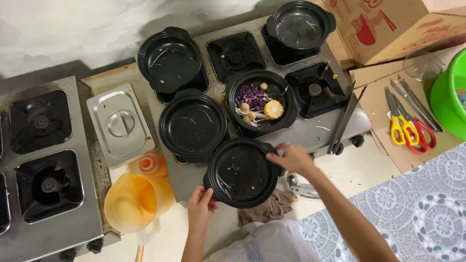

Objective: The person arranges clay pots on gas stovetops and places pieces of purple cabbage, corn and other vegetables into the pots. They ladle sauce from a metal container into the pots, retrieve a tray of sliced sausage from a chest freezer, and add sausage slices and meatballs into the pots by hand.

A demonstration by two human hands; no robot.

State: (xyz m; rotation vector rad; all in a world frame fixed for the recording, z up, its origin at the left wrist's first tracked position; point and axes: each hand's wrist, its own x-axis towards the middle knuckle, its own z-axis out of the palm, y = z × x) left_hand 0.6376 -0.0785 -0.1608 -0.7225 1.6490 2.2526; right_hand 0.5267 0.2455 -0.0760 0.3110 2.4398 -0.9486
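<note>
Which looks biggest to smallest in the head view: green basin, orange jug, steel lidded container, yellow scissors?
1. Green basin, though the frame edge cuts it off.
2. Orange jug and steel lidded container: they look about alike, so unranked.
3. Yellow scissors, smallest.

Both hands, left hand and right hand, grip a black pot.

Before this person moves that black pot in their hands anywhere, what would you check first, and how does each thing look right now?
1. Both hands on the near black pot: ok, left hand and right hand at its rim.
2. Pot level: ok.
3. Pot contents: ok, only scraps inside.
4. Free burner: ok, nothing on it.
5. Neighbouring pot with vegetables: ok, apart from the held pot.
6. Burners lit: cannot tell.
</note>
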